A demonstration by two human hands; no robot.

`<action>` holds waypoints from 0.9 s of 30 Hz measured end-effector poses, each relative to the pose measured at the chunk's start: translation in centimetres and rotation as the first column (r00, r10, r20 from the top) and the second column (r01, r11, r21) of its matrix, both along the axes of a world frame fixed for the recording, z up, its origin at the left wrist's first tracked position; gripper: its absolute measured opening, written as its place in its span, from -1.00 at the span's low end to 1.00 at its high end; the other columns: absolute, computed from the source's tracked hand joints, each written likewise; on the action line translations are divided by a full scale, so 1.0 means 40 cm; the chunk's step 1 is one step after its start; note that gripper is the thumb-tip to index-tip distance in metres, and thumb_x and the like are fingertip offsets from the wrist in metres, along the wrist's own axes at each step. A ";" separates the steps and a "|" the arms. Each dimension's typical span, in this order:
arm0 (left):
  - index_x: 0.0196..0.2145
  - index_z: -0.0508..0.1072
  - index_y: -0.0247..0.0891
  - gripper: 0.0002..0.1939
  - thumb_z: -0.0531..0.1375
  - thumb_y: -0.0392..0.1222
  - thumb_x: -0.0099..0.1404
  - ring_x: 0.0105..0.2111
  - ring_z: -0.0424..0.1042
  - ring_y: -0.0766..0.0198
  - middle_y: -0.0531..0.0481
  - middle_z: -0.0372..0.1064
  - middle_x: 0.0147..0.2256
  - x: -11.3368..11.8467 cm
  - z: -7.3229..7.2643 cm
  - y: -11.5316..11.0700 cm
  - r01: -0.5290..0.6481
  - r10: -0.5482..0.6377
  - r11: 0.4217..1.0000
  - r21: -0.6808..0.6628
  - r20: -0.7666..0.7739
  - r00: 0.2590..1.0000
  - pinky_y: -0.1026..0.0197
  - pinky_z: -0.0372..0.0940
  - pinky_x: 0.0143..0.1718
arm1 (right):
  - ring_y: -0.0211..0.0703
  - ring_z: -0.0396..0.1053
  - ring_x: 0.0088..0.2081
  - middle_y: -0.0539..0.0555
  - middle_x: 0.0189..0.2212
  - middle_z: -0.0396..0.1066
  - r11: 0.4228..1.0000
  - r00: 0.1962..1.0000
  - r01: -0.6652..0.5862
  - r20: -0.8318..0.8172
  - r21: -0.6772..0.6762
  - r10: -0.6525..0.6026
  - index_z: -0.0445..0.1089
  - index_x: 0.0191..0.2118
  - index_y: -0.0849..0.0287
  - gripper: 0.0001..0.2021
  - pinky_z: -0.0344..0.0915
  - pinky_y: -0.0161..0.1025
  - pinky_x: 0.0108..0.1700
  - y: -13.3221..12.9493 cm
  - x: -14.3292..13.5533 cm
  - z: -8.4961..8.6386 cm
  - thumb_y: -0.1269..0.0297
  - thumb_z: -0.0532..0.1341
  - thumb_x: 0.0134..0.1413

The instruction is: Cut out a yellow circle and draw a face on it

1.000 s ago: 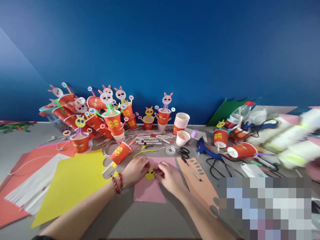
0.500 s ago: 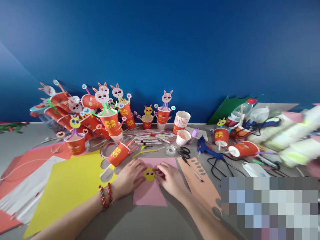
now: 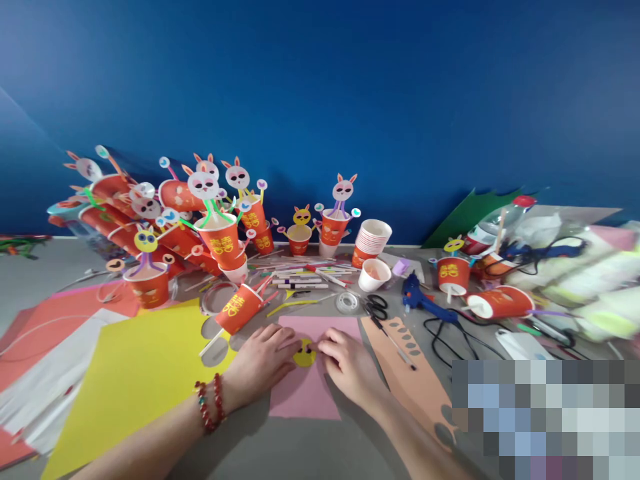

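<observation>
A small yellow paper disc (image 3: 304,355) with dark eye shapes lies over a pink sheet (image 3: 306,399). My left hand (image 3: 265,360), with a red bead bracelet at the wrist, has its fingertips on the disc's left and upper edge. From the right, my right hand (image 3: 347,365) touches the disc's upper right with bent fingers. Both hands are closed at the disc, and their fingertips cover part of its eyes.
Yellow paper (image 3: 135,373) lies left, peach paper (image 3: 407,373) right. Behind are a tipped red cup (image 3: 239,309), a tape roll (image 3: 347,303), scissors (image 3: 375,308), a blue glue gun (image 3: 425,299), markers (image 3: 300,283), stacked cups (image 3: 371,241) and several animal-faced cups (image 3: 220,243).
The view has shifted slightly. The fingertips of both my hands have moved inward over the yellow disc, covering more of its eyes.
</observation>
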State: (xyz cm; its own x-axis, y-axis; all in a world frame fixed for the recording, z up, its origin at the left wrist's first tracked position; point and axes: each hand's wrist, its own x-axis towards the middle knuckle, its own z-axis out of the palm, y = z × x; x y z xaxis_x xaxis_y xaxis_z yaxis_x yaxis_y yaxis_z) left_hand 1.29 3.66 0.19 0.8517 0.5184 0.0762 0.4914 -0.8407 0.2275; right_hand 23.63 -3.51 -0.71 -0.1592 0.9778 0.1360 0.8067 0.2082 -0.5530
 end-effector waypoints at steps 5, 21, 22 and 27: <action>0.14 0.34 -0.20 -0.62 0.20 -0.24 0.39 0.02 0.35 0.02 -0.11 0.39 0.07 -0.008 -0.011 -0.003 -0.013 0.016 1.000 -0.025 0.089 0.996 -0.03 0.33 0.03 | -0.11 0.47 -0.24 0.06 -0.29 0.48 1.000 0.997 0.014 -0.076 0.018 -0.013 0.51 -0.21 0.12 -0.74 0.32 -0.27 -0.20 0.002 0.004 -0.004 0.58 0.15 0.16; 0.04 0.38 -0.20 -0.72 0.20 -0.25 0.38 -0.03 0.41 0.00 -0.11 0.43 0.02 -0.009 -0.011 -0.023 0.056 -0.061 0.998 0.036 0.138 0.989 -0.06 0.39 -0.07 | -0.14 0.44 -0.32 0.03 -0.34 0.49 0.995 0.968 0.077 -0.245 0.069 -0.058 0.45 -0.28 0.11 -0.80 0.32 -0.30 -0.27 0.004 0.010 -0.030 0.56 0.17 0.14; 0.03 0.38 -0.20 -0.73 0.20 -0.25 0.38 -0.04 0.41 0.00 -0.11 0.43 0.01 -0.008 -0.012 -0.026 0.058 -0.064 0.997 0.044 0.142 0.988 -0.05 0.39 -0.07 | -0.14 0.45 -0.31 0.03 -0.35 0.50 0.993 0.965 0.084 -0.253 0.080 -0.061 0.45 -0.30 0.11 -0.79 0.31 -0.30 -0.27 0.004 0.009 -0.027 0.57 0.16 0.13; -0.05 0.40 -0.21 -0.82 0.15 -0.25 0.40 -0.10 0.42 0.03 -0.11 0.43 -0.04 -0.007 -0.014 -0.041 0.062 -0.071 0.996 0.062 0.166 0.983 -0.02 0.39 -0.12 | -0.11 0.46 -0.30 0.07 -0.37 0.49 0.981 0.958 0.130 -0.274 0.143 -0.087 0.43 -0.34 0.13 -0.80 0.32 -0.27 -0.24 0.003 0.005 -0.016 0.50 0.10 0.18</action>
State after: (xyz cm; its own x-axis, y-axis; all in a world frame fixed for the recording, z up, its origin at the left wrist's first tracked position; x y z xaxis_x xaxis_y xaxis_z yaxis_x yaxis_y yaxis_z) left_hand 1.00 2.04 -0.36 0.8567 0.4517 0.2489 0.3925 -0.8842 0.2533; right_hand 23.82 -3.40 -1.34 0.0091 0.9499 0.3123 0.6577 0.2296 -0.7174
